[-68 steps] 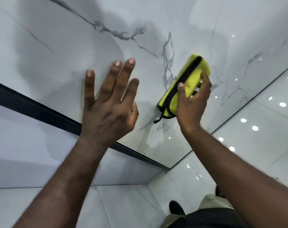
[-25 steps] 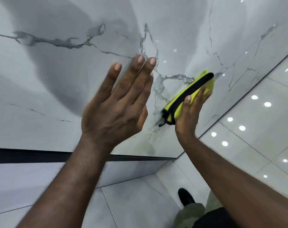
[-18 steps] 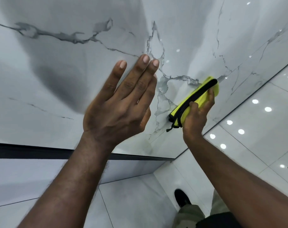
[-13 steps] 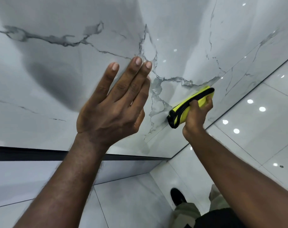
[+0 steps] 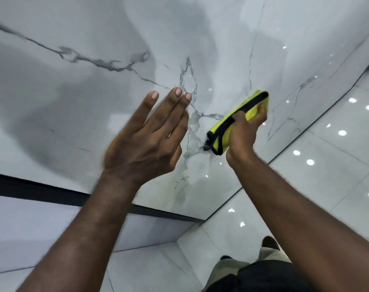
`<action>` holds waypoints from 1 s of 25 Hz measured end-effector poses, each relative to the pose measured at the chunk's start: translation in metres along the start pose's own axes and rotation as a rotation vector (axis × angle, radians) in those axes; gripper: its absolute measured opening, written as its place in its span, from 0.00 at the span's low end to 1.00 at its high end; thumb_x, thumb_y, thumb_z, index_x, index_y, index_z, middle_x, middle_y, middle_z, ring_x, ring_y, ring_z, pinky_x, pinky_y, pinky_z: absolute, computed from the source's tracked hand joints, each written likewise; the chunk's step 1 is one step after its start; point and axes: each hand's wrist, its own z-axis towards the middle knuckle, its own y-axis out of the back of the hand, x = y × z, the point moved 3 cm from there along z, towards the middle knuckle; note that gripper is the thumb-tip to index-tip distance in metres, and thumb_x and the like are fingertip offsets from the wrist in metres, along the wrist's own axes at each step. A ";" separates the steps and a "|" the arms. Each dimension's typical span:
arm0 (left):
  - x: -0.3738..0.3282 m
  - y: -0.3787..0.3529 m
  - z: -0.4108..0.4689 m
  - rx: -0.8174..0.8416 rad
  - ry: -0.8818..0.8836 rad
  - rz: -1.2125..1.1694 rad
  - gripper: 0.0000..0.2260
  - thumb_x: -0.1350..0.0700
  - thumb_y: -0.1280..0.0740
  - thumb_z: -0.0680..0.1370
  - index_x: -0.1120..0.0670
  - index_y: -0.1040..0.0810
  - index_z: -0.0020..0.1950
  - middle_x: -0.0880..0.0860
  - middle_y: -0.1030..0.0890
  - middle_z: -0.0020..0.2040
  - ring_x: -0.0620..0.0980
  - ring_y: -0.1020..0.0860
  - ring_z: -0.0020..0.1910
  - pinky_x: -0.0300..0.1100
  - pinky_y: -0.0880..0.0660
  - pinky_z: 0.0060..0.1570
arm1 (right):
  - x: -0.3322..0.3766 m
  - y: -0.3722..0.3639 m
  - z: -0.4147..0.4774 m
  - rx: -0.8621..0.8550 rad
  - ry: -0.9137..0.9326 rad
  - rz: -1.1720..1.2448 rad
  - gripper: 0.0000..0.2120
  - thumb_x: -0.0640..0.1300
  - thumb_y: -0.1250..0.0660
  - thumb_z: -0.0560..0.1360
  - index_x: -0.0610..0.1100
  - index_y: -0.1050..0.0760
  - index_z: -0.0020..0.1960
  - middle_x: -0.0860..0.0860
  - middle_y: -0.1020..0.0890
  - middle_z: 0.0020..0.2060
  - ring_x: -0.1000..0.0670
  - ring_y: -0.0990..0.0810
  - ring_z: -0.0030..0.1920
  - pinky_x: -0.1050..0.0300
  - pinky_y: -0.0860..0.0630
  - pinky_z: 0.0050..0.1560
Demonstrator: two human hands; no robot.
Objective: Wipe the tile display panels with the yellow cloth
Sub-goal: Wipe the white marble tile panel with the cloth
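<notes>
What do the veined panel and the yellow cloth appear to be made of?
The tile display panel looks like polished porcelain or ceramic with a marble print, possibly real stone: grey veins, crisp light reflections. The yellow cloth, gripped by the right hand, looks like soft matte fabric, perhaps microfibre: it folds thickly, with black stitched edging.

Folded black-edged yellow cloth (image 5: 225,134), apparently flat against veined marble panel (image 5: 91,98)

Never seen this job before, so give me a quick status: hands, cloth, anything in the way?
Right hand grips folded yellow cloth against marble tile panel. Left hand open, fingers straight, beside cloth. Nothing blocking the cloth.
</notes>
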 end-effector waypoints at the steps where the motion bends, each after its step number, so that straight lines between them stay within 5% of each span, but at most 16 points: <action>1: 0.002 0.000 0.000 0.006 0.000 0.001 0.23 0.56 0.39 0.82 0.62 0.24 0.76 0.61 0.33 0.84 0.59 0.36 0.85 0.60 0.41 0.83 | 0.015 -0.004 -0.012 0.039 0.123 -0.055 0.35 0.43 0.36 0.79 0.61 0.45 0.82 0.59 0.24 0.65 0.49 0.23 0.67 0.52 0.26 0.60; 4: 0.007 0.003 0.001 -0.004 0.067 0.053 0.29 0.56 0.41 0.82 0.63 0.32 0.83 0.61 0.39 0.86 0.59 0.40 0.86 0.60 0.46 0.85 | 0.044 -0.014 -0.026 0.075 0.434 -0.092 0.38 0.40 0.36 0.77 0.55 0.45 0.83 0.53 0.43 0.84 0.50 0.42 0.83 0.51 0.36 0.78; 6: 0.005 0.004 0.003 -0.035 0.127 0.081 0.31 0.56 0.42 0.81 0.63 0.37 0.85 0.60 0.41 0.87 0.59 0.40 0.86 0.60 0.47 0.85 | 0.059 -0.016 -0.020 0.007 0.292 -0.029 0.38 0.43 0.38 0.79 0.52 0.48 0.85 0.55 0.52 0.86 0.55 0.48 0.84 0.51 0.41 0.82; 10: 0.007 0.002 -0.001 -0.078 0.143 0.107 0.31 0.54 0.44 0.84 0.65 0.41 0.86 0.62 0.43 0.87 0.60 0.42 0.86 0.60 0.45 0.85 | 0.075 -0.021 -0.035 0.073 0.656 -0.081 0.36 0.47 0.35 0.82 0.63 0.50 0.82 0.55 0.45 0.85 0.56 0.44 0.83 0.53 0.40 0.82; 13: 0.007 0.006 -0.001 -0.111 0.128 0.074 0.31 0.54 0.44 0.84 0.66 0.40 0.86 0.63 0.43 0.87 0.60 0.42 0.86 0.60 0.44 0.85 | 0.081 -0.027 -0.030 0.013 0.445 -0.028 0.34 0.61 0.36 0.79 0.65 0.46 0.81 0.57 0.46 0.85 0.54 0.39 0.82 0.49 0.36 0.80; 17: 0.009 0.007 0.001 -0.082 0.214 -0.007 0.31 0.52 0.42 0.84 0.62 0.38 0.86 0.59 0.45 0.88 0.59 0.44 0.87 0.62 0.53 0.86 | 0.081 -0.030 -0.039 0.005 0.773 -0.084 0.26 0.53 0.39 0.86 0.67 0.46 0.78 0.52 0.41 0.84 0.54 0.42 0.83 0.51 0.38 0.81; 20: 0.002 0.016 0.021 -0.110 0.348 -0.161 0.31 0.53 0.37 0.82 0.60 0.33 0.85 0.57 0.41 0.88 0.57 0.43 0.87 0.61 0.58 0.85 | 0.084 -0.024 -0.009 -0.064 0.560 -0.016 0.29 0.55 0.40 0.84 0.55 0.44 0.83 0.53 0.41 0.83 0.54 0.42 0.82 0.46 0.39 0.81; 23: 0.003 0.015 0.042 -0.140 0.383 -0.171 0.29 0.54 0.35 0.82 0.60 0.31 0.83 0.57 0.39 0.87 0.58 0.41 0.86 0.62 0.57 0.84 | 0.083 -0.028 -0.004 0.010 0.818 -0.133 0.32 0.47 0.39 0.88 0.43 0.48 0.86 0.50 0.49 0.85 0.50 0.51 0.86 0.52 0.49 0.85; 25: 0.006 0.012 0.056 -0.138 0.393 -0.150 0.29 0.54 0.35 0.82 0.60 0.31 0.83 0.57 0.38 0.86 0.59 0.40 0.86 0.62 0.56 0.84 | 0.078 -0.027 0.013 0.037 0.755 -0.147 0.34 0.53 0.44 0.89 0.42 0.55 0.87 0.47 0.59 0.86 0.51 0.62 0.85 0.52 0.57 0.84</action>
